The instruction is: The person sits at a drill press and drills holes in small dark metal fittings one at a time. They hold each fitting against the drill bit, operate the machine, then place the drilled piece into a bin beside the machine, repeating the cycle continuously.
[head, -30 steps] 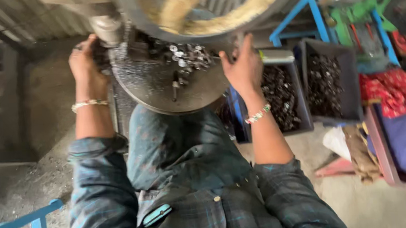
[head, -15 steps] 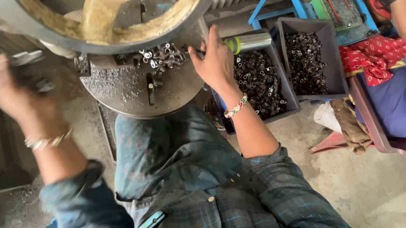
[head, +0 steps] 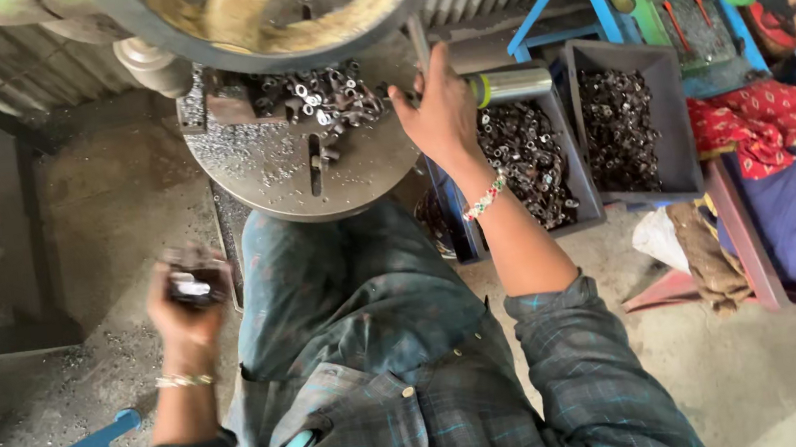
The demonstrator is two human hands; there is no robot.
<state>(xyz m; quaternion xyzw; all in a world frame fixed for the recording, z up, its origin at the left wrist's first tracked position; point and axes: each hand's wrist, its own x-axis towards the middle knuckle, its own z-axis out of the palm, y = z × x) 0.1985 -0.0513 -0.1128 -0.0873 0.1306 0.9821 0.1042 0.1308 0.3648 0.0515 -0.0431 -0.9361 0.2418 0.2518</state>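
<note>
Nearest, the left hand [head: 187,300] is clenched around a small dark blurred part low beside the lap, while farther off the right hand [head: 440,111] grips a lever handle [head: 510,85] lying crosswise, just right of the round machine surface [head: 265,173] strewn with metal rings [head: 331,97].

Dark blurred object [head: 195,282] (left-held), mid-air

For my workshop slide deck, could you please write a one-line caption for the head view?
Seated at a round metal table, left hand grips a small dark part while right hand reaches the parts pile.
</note>
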